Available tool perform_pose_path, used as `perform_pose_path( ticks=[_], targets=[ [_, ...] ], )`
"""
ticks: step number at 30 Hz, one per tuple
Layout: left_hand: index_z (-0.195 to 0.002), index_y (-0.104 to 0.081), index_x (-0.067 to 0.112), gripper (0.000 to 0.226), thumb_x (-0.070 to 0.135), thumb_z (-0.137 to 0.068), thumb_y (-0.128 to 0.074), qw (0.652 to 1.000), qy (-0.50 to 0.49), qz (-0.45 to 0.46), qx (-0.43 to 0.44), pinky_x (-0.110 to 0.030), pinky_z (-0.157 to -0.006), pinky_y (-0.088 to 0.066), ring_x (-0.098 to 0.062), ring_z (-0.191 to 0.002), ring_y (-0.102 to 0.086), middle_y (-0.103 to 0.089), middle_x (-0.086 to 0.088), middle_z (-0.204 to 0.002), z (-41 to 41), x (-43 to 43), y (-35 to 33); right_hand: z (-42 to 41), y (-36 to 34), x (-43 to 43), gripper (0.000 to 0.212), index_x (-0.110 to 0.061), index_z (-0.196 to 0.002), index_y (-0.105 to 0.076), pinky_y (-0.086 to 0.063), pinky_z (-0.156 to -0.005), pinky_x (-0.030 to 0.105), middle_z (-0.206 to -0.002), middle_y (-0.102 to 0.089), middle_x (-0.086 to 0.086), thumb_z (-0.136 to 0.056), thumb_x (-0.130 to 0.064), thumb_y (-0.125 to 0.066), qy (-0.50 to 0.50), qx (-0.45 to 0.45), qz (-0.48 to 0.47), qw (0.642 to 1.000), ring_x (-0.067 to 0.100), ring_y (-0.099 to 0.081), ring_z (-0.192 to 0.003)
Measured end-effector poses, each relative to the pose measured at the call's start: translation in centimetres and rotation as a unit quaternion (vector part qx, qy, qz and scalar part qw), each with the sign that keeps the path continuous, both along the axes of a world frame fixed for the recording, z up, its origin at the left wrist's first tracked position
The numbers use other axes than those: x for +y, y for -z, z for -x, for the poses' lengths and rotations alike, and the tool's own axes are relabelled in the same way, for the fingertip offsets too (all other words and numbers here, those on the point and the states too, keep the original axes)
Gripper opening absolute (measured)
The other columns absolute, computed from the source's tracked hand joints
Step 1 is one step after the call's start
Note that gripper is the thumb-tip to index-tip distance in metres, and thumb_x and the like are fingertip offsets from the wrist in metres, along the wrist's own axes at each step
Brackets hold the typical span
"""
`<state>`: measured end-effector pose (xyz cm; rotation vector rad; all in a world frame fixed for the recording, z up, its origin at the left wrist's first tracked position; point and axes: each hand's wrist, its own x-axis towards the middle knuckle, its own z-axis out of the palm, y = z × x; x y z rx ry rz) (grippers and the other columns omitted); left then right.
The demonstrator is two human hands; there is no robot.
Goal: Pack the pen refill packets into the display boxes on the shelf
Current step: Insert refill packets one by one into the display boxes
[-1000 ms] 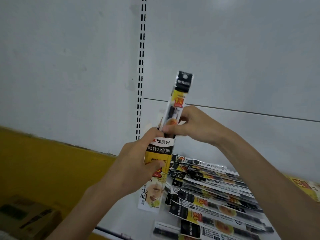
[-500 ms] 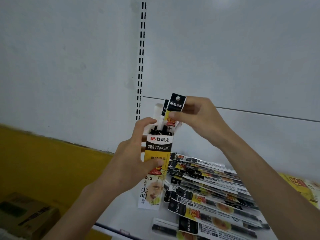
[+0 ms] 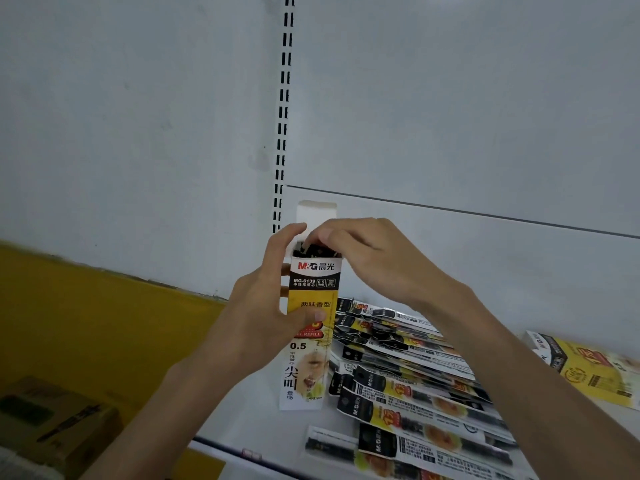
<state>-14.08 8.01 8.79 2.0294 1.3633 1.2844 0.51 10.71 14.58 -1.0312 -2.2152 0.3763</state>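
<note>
Left hand [image 3: 256,327] grips upright display box [image 3: 313,271]; right hand [image 3: 374,261] pinches, fingers curled, refill packets [image 3: 311,249] at its mouth; loose packets [image 3: 398,375] lie alongside.

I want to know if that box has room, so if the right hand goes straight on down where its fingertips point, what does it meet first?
Probably the black packet tops in the open display box the left hand grips; the right hand is at its mouth, though contact is unclear.

White shelf [image 3: 256,424]: refill packets [image 3: 415,393] heaped flat, overlapping; yellow box [image 3: 588,368] lying at right.
</note>
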Motion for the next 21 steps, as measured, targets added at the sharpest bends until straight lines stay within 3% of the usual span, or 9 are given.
perform_pose_path(
  ticks=[3, 7, 10, 13, 15, 16, 17, 19, 21],
  targets=[
    [-0.109, -0.009, 0.065, 0.086, 0.021, -0.072, -0.073, 1.000, 0.003, -0.006, 0.002, -0.022, -0.075, -0.048, 0.006, -0.081, -0.056, -0.048, 0.032, -0.086, 0.0, 0.0, 0.1, 0.2, 0.7, 0.4, 0.039, -0.015, -0.087, -0.069, -0.045, -0.073, 0.036, -0.086, -0.068, -0.002, -0.092, -0.035, -0.036, 0.008, -0.038, -0.066, 0.997, 0.011, -0.057, -0.078],
    [-0.108, -0.010, 0.066, 0.086, 0.020, -0.072, -0.074, 1.000, 0.004, -0.007, 0.004, -0.020, -0.076, -0.046, 0.009, -0.079, -0.054, -0.047, 0.033, -0.086, -0.1, 0.0, 0.2, 0.2, 0.9, 0.8, 0.045, -0.028, -0.052, -0.050, -0.030, -0.055, 0.027, -0.053, -0.049, -0.004, -0.094, -0.038, -0.037, 0.010, -0.050, -0.047, 0.998, 0.010, -0.040, -0.052],
    [-0.107, -0.011, 0.066, 0.084, 0.019, -0.073, -0.073, 1.000, 0.006, -0.008, 0.003, -0.012, -0.066, -0.045, 0.009, -0.077, -0.054, -0.048, 0.032, -0.085, -0.1, 0.3, 0.2, 0.1, 0.6, 0.7, 0.047, -0.018, -0.052, -0.047, -0.029, -0.053, 0.026, -0.057, -0.048, 0.007, -0.095, -0.036, -0.037, 0.020, -0.088, -0.027, 0.996, 0.012, -0.036, -0.050],
    [-0.104, -0.017, 0.065, 0.079, 0.018, -0.074, -0.073, 1.000, 0.005, -0.007, 0.000, -0.012, -0.062, -0.046, 0.010, -0.078, -0.053, -0.050, 0.031, -0.085, 0.0, 0.1, 0.3, -1.1, 1.4, 0.5, 0.028, -0.028, -0.076, -0.065, -0.044, -0.071, 0.017, -0.086, -0.070, -0.001, -0.095, -0.028, -0.044, -0.023, 0.067, 0.006, 0.997, 0.003, -0.058, -0.074],
    [-0.103, -0.019, 0.063, 0.076, 0.017, -0.074, -0.073, 1.000, 0.004, -0.011, -0.003, -0.013, -0.064, -0.045, 0.013, -0.078, -0.052, -0.049, 0.032, -0.085, 0.1, 0.0, 0.5, -2.8, 2.6, 1.2, 0.020, -0.029, -0.092, -0.067, -0.047, -0.087, 0.018, -0.099, -0.068, -0.013, -0.092, -0.021, -0.049, -0.001, 0.207, -0.018, 0.978, 0.001, -0.060, -0.095],
    [-0.103, -0.020, 0.062, 0.075, 0.017, -0.074, -0.072, 1.000, 0.003, -0.011, -0.003, -0.012, -0.063, -0.044, 0.014, -0.076, -0.052, -0.049, 0.033, -0.085, 0.1, 0.0, 0.6, -4.1, 3.3, 1.8, 0.019, -0.028, -0.094, -0.066, -0.047, -0.087, 0.018, -0.099, -0.067, -0.014, -0.091, -0.016, -0.051, 0.038, 0.226, -0.032, 0.973, 0.001, -0.060, -0.096],
    [-0.103, -0.021, 0.061, 0.074, 0.016, -0.075, -0.072, 1.000, 0.002, -0.011, 0.000, -0.011, -0.062, -0.043, 0.016, -0.074, -0.053, -0.049, 0.032, -0.086, 0.1, -0.1, 0.6, -5.4, 4.0, 2.3, 0.020, -0.026, -0.094, -0.064, -0.047, -0.086, 0.016, -0.099, -0.066, -0.013, -0.091, -0.011, -0.052, 0.088, 0.189, -0.034, 0.977, -0.001, -0.059, -0.093],
    [-0.103, -0.021, 0.061, 0.072, 0.016, -0.075, -0.071, 1.000, 0.003, -0.014, 0.012, -0.007, -0.057, -0.044, 0.025, -0.074, -0.051, -0.050, 0.032, -0.086, 0.0, -0.1, 0.6, -8.1, 5.4, 3.4, 0.023, -0.023, -0.100, -0.062, -0.048, -0.088, 0.019, -0.103, -0.063, -0.007, -0.088, -0.005, -0.054, 0.164, -0.031, 0.034, 0.985, 0.002, -0.058, -0.091],
    [-0.102, -0.023, 0.060, 0.070, 0.016, -0.076, -0.070, 1.000, 0.004, -0.016, 0.018, -0.004, -0.054, -0.043, 0.030, -0.074, -0.047, -0.050, 0.032, -0.086, -0.2, -0.1, 0.7, -10.3, 7.3, 4.2, 0.031, -0.019, -0.112, -0.059, -0.048, -0.093, 0.029, -0.116, -0.061, 0.001, -0.084, -0.006, -0.056, 0.197, -0.228, 0.129, 0.945, 0.013, -0.057, -0.100]
  ],
)
